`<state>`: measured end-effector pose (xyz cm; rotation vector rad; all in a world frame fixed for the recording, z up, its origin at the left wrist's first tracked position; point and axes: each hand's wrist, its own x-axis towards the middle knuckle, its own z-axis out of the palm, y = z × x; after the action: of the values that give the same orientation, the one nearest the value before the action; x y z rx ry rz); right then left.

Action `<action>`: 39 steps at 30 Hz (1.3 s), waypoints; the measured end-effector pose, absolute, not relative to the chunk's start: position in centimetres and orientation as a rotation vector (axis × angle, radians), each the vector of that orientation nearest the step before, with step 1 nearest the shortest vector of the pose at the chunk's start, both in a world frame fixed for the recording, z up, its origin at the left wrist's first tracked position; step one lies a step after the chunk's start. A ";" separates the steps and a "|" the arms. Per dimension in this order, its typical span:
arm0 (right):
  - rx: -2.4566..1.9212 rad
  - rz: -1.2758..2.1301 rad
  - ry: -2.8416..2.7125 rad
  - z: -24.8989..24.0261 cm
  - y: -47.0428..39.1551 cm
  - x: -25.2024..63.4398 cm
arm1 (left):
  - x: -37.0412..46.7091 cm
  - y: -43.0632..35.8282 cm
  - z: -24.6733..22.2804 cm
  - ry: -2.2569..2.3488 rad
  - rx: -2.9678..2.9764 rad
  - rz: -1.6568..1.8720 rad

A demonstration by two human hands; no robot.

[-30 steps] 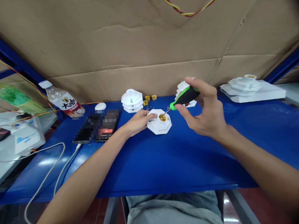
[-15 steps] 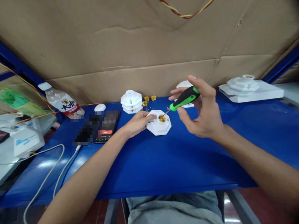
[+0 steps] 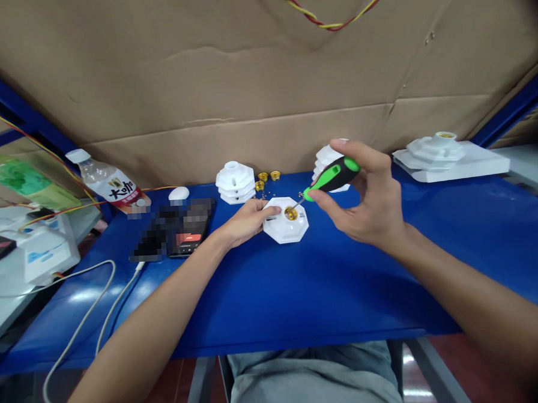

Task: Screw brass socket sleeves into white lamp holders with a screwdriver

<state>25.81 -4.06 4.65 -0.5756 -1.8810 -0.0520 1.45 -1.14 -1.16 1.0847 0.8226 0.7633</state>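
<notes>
My left hand (image 3: 247, 223) grips the left edge of a white octagonal lamp holder (image 3: 285, 229) with a brass threaded socket (image 3: 291, 213) in its middle. In my right hand (image 3: 363, 202) is a green and black screwdriver (image 3: 335, 175), tilted, its shaft reaching down into the brass socket. My right index finger lies at the handle's end and the thumb near its collar. Behind the held piece are loose brass sockets (image 3: 275, 175) and tiny screws. One stack of white holders (image 3: 235, 182) stands back left, another (image 3: 325, 156) partly behind my right hand.
Two phones (image 3: 191, 228), one with a white cable (image 3: 106, 282), lie on the blue table (image 3: 274, 309) at left, near a white oval object (image 3: 178, 194) and a bottle (image 3: 110, 183). More white holders (image 3: 438, 150) rest on a white box (image 3: 474, 162) at right.
My right fingers have shifted on the screwdriver handle: the other fingers have curled in, uncovering more of the stack behind. The lamp holder and left hand stay in place.
</notes>
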 end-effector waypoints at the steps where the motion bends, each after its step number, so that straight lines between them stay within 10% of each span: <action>1: -0.554 -0.003 -1.886 4.7 -4.0 25.8 | 1.4 -1.0 -1.3 0.818 1.091 0.755; 39: -0.664 0.176 -1.862 6.2 -4.9 25.5 | 1.3 -0.9 -2.1 0.784 1.176 0.762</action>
<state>25.45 -4.91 6.21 -0.6641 -1.8618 0.1756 1.28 -0.94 -2.13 1.1764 0.7842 0.7623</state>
